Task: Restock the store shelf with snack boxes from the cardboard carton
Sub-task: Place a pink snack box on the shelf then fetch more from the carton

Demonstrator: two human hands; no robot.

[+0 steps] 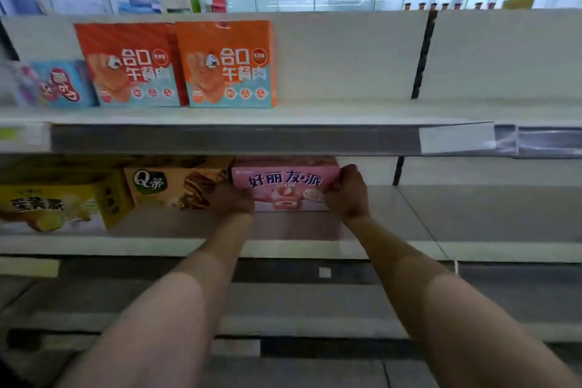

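Both hands, left (234, 198) and right (346, 192), grip the pink box (285, 181) by its ends on the shelf (409, 249), beside a tan box (176, 187).

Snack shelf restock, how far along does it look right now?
Partly done. Already shelved: the yellow box and the Q box on the lower shelf. In hand: the pink box, gripped at both ends by the left hand and right hand. Left: the bare stretch to its right. The carton is out of view.

Both bare forearms reaching forward, left hand (233, 198) and right hand (348, 192) curling inward, fingers gripping.
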